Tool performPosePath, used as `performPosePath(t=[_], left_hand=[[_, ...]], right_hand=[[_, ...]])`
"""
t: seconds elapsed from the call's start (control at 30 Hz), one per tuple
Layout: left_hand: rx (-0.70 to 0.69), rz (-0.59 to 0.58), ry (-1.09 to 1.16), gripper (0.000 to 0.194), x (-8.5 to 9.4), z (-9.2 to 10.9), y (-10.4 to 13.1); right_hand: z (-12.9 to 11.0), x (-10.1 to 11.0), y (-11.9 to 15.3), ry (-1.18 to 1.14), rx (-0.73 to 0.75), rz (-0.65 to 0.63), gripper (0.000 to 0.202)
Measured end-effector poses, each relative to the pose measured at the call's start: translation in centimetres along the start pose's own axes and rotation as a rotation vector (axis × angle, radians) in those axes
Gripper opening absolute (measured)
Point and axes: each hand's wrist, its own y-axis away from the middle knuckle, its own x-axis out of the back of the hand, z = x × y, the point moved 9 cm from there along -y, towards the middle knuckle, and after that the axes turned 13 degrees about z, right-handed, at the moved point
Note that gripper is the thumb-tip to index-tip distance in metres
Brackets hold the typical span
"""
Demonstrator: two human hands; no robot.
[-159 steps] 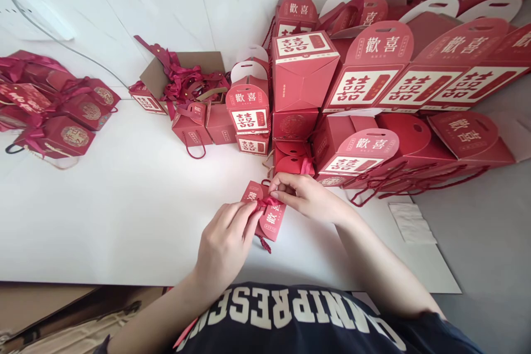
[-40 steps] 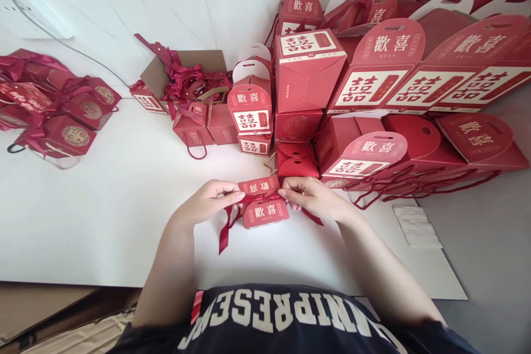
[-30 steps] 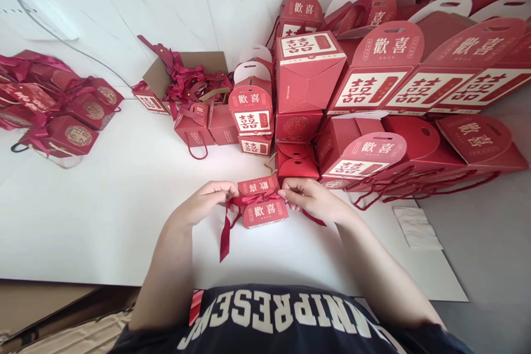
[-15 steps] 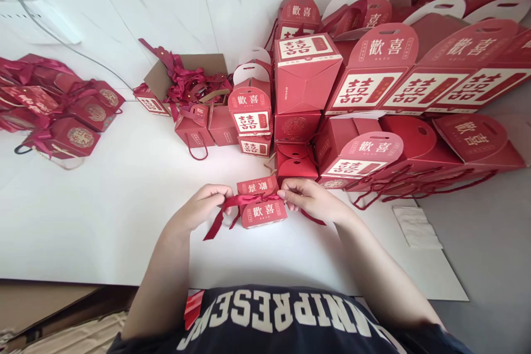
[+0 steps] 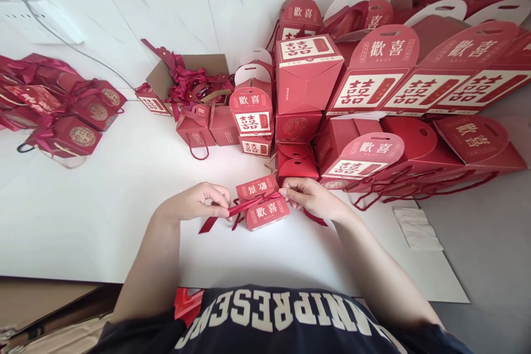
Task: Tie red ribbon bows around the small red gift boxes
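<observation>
A: What's at the far left?
B: A cluster of ribbon-tied boxes [image 5: 78, 135] on the white table [image 5: 103, 199]. Further right, at upper centre-left, an open carton [image 5: 213, 63] holds tangled dark red ribbons [image 5: 182, 77].
A: And the left hand [image 5: 209, 201]?
B: Left of centre, thumb and fingers pinched together on the red ribbon [image 5: 244, 207], a loose end trailing below it.
A: Where's the small red box [image 5: 265, 213]?
B: Lower centre of the frame, on the table between the hands, the ribbon stretched across its top.
A: The right hand [image 5: 307, 196]?
B: Just right of the box, fingertips closed narrowly on the ribbon's other side.
A: Beyond that?
B: Stacked red boxes [image 5: 373, 88] fill the upper right; folded white paper [image 5: 417, 228] lies below them.
</observation>
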Motion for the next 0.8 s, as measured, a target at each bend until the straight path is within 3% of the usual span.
performPosePath(t=[0.17,0.3,0.4,0.57,0.8], left_hand=[[-0.294,0.119,-0.002,0.024,0.9,3.5,-1.0],[-0.431,0.13,0.108,0.026,-0.2,4.4,-2.7],[-0.378,0.148,0.182,0.028,-1.0,3.6,-3.9],[-0.305,0.328,0.14,0.025,-0.7,2.4,-4.6],[-0.248,0.329,0.094,0.02,-1.1,2.2,-5.2]], right_hand=[[0.0,-0.2,0.1,-0.047,-0.013,-0.021,0.042],[0.2,-0.3,0.1,-0.067,-0.022,-0.034,0.043],[0.4,-0.3,0.0,-0.072,-0.032,-0.029,0.043],[0.3,-0.4,0.1,-0.154,-0.042,-0.067,0.042],[-0.3,0.5,0.3,-0.279,-0.019,-0.098,0.035]])
